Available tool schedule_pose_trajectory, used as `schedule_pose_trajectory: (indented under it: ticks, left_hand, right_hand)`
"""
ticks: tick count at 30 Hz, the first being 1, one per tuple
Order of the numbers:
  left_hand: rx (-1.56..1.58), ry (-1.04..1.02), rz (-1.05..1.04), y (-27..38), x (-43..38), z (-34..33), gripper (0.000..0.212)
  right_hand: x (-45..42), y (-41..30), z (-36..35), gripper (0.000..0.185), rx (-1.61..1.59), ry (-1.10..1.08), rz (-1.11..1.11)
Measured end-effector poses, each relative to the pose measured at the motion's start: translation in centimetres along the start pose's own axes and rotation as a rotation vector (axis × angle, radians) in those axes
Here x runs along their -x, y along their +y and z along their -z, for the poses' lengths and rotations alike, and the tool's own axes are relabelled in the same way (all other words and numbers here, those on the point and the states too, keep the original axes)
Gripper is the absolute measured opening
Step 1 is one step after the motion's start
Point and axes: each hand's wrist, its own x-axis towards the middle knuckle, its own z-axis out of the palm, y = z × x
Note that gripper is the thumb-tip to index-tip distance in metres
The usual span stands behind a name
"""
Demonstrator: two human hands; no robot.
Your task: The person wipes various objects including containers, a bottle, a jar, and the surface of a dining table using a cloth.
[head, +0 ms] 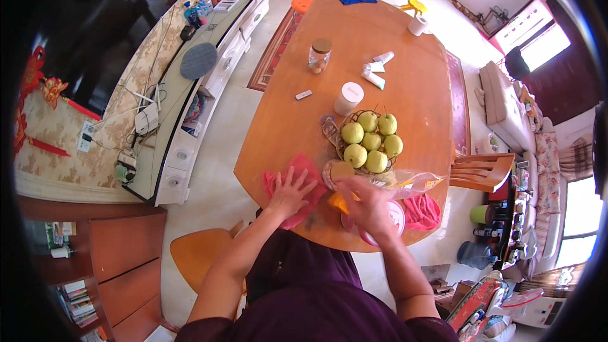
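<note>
My left hand [289, 194] lies flat with fingers spread on a red cloth [301, 171] near the front left of the wooden table [285, 123]. My right hand [368, 202] is blurred over the front of the table. Its fingers are close to a jar with a tan lid [341, 171], and whether they touch it cannot be told. Below that hand are an orange item [337, 203] and a round container with a pink rim [399, 216], both partly hidden. A second red cloth [422, 212] lies crumpled to their right, beside a clear plastic bag [418, 184].
A wire basket of green pears [372, 141] stands beyond my right hand. Farther back are a white canister [349, 99], a glass jar [319, 57], several tubes [374, 76] and a paper roll [418, 25]. Chairs stand at the left [204, 256] and right [482, 172].
</note>
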Motion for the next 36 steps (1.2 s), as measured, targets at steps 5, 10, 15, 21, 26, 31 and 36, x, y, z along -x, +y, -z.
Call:
schedule_pose_trajectory:
  ticks: [5,10,15,21,26,31,36]
  left_hand:
    - [-0.01,-0.077,-0.002,-3.3,-4.1,-0.1,0.063]
    - [-0.021,0.112,0.106,-7.7,-7.8,-1.1,0.063]
    - [0.014,0.161,0.045,-8.5,-7.7,-1.1,0.062]
    - [0.003,0.219,0.017,-8.4,-7.8,-1.0,0.064]
    - [0.067,0.247,-0.031,-8.6,-7.8,-0.6,0.062]
    - [0.078,0.256,-0.041,-8.9,-7.4,-0.6,0.06]
    - [0.066,0.287,-0.06,-9.2,-7.4,-0.6,0.054]
  right_hand:
    - [-4.8,2.8,4.8,0.022,0.367,-0.09,-0.123]
    - [-9.6,1.9,3.8,0.024,0.74,-0.594,-0.073]
    - [-10.4,0.2,4.6,0.025,0.795,-0.903,-0.325]
    - [-14.5,5.3,-0.6,0.036,0.738,-0.792,-0.147]
    - [-16.4,10.8,-7.3,0.03,1.009,-0.719,0.323]
    - [-16.7,12.4,-7.6,0.043,1.077,-0.915,-0.001]
    - [-15.8,14.3,-6.3,0.032,1.075,-0.961,0.063]
